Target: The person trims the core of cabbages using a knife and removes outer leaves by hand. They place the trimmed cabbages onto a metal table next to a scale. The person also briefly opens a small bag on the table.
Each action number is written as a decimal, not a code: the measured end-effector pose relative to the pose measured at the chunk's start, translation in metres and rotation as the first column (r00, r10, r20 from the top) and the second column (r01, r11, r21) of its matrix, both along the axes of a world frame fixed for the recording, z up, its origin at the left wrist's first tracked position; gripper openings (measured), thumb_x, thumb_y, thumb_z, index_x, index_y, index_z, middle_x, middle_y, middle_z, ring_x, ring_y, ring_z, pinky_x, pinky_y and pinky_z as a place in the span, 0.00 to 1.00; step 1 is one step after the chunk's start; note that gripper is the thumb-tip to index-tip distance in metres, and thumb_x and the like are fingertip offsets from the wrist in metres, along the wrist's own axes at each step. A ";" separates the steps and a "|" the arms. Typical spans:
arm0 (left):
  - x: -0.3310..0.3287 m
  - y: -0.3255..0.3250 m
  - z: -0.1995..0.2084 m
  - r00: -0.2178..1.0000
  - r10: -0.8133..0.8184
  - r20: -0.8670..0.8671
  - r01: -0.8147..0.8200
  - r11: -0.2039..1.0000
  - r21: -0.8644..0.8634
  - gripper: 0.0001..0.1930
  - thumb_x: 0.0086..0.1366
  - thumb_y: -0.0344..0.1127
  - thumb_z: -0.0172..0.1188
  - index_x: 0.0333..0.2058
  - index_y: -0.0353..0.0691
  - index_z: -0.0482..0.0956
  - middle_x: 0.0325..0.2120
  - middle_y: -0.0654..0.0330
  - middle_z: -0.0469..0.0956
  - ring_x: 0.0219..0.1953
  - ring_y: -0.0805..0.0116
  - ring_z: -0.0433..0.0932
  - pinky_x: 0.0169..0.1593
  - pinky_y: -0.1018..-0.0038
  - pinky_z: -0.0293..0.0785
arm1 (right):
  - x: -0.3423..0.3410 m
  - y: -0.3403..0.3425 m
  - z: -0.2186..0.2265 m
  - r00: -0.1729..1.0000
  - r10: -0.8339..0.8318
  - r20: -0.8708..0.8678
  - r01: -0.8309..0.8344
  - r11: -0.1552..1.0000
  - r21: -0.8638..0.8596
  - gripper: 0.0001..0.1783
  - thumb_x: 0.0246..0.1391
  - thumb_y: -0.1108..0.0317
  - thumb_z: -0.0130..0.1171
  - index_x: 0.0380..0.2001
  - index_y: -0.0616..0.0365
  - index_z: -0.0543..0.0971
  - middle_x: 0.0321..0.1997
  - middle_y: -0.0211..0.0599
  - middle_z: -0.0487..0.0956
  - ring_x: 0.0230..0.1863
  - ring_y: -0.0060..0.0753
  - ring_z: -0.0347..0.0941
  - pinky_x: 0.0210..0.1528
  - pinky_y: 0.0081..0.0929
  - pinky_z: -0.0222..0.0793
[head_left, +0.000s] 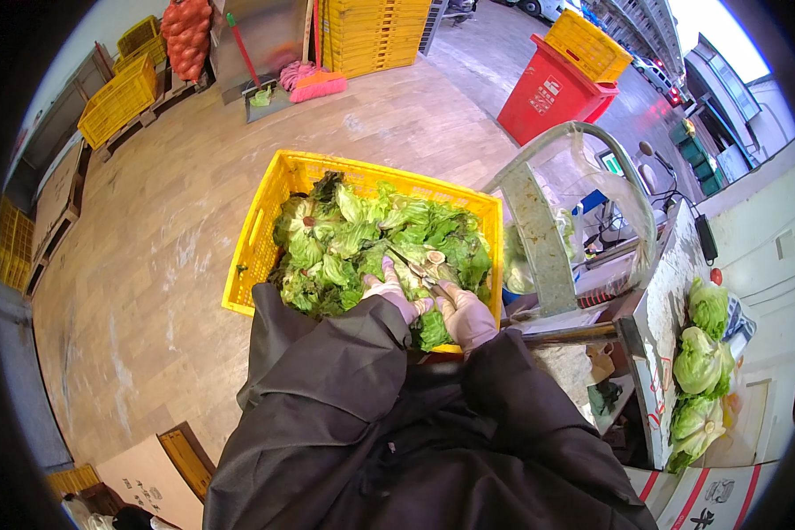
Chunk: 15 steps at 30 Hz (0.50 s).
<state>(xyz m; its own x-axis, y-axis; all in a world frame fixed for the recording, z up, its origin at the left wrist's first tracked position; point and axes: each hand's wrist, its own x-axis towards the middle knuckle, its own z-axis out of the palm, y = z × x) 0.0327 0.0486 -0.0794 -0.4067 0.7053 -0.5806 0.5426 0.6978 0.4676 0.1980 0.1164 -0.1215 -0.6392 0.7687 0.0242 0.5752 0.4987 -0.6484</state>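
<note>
A yellow plastic crate (pixel 258 231) in front of me is filled with loose green lettuce leaves and heads (pixel 344 243), some with browned edges. Both my hands wear pale, thin gloves and reach into its near side. My left hand (pixel 392 290) curls against a head of lettuce, its fingers partly sunk among the leaves. Close beside it, my right hand (pixel 465 316) grips a slim metal cutting tool (pixel 427 281); whether it is a knife or scissors is hard to tell. Round pale cut stem ends (pixel 435 258) show just beyond the tool.
At my right stand a metal-framed chair back (pixel 548 234) wrapped in plastic and a worktable (pixel 667 353) with several lettuce heads (pixel 700 360). Farther off are a red bin (pixel 548 93), stacked yellow crates (pixel 371 40), a pink broom (pixel 318 86) and a dustpan (pixel 261 102).
</note>
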 end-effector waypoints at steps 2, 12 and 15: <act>-0.001 0.000 0.004 1.000 0.001 0.027 0.000 1.000 -0.014 0.65 0.45 0.69 0.64 0.67 0.43 0.31 0.63 0.33 0.46 0.61 0.39 0.60 0.61 0.63 0.61 | -0.002 -0.002 0.009 0.999 0.004 -0.038 -0.004 1.000 -0.004 0.16 0.55 0.73 0.58 0.47 0.67 0.75 0.45 0.48 0.79 0.47 0.38 0.76 0.49 0.25 0.68; 0.001 0.000 -0.003 0.998 0.016 0.054 -0.015 1.000 -0.026 0.68 0.42 0.69 0.66 0.67 0.46 0.28 0.65 0.33 0.42 0.63 0.39 0.57 0.63 0.64 0.59 | -0.003 0.015 -0.006 0.998 -0.054 -0.021 0.052 0.995 -0.084 0.19 0.57 0.71 0.56 0.52 0.64 0.73 0.48 0.44 0.79 0.49 0.31 0.74 0.53 0.22 0.66; -0.001 0.000 -0.007 0.996 0.026 0.086 -0.023 0.999 -0.032 0.68 0.41 0.69 0.66 0.67 0.48 0.26 0.65 0.33 0.40 0.63 0.38 0.56 0.64 0.64 0.57 | 0.007 0.003 0.033 0.992 -0.093 -0.086 0.074 0.977 -0.200 0.20 0.56 0.65 0.57 0.50 0.62 0.75 0.46 0.50 0.79 0.48 0.41 0.76 0.52 0.26 0.68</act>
